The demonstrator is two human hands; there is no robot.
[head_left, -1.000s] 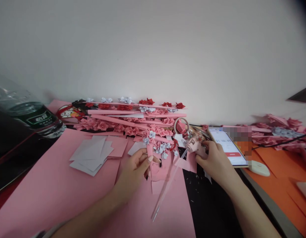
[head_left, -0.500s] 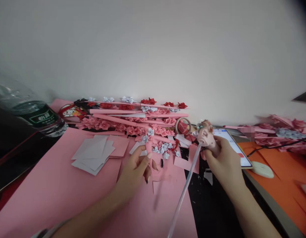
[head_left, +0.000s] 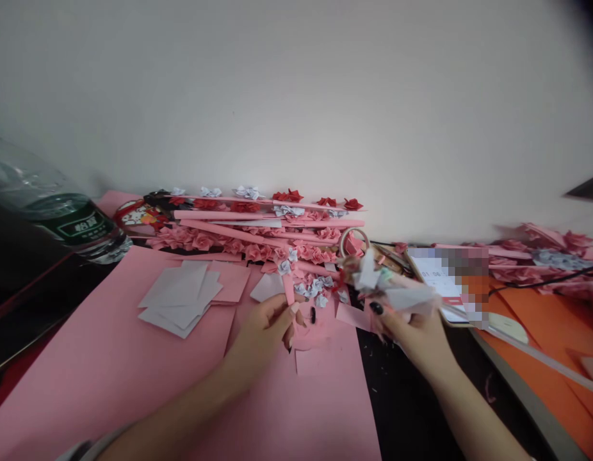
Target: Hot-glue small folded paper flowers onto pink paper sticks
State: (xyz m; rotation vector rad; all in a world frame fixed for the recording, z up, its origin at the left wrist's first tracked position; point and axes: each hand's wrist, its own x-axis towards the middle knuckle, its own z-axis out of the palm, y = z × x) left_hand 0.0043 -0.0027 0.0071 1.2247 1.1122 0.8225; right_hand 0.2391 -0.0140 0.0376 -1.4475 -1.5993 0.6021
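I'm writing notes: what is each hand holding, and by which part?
The left hand pinches a paper stem below its flowers; the right hand holds a glue gun, place too blurred to tell.

Left hand [head_left: 265, 325]: slim fingers; thumbnail [head_left: 294, 308] in pale polish, a lower fingernail [head_left: 290, 349] dark. Right hand [head_left: 421, 336]: thumb polish [head_left: 376, 308] near-black, rounded, with a small shine. Left forearm [head_left: 191, 402] and right forearm [head_left: 474, 400] bare. Near left: sleeve edge [head_left: 97, 444], light grey, darker patch; fabric too little shown to tell.
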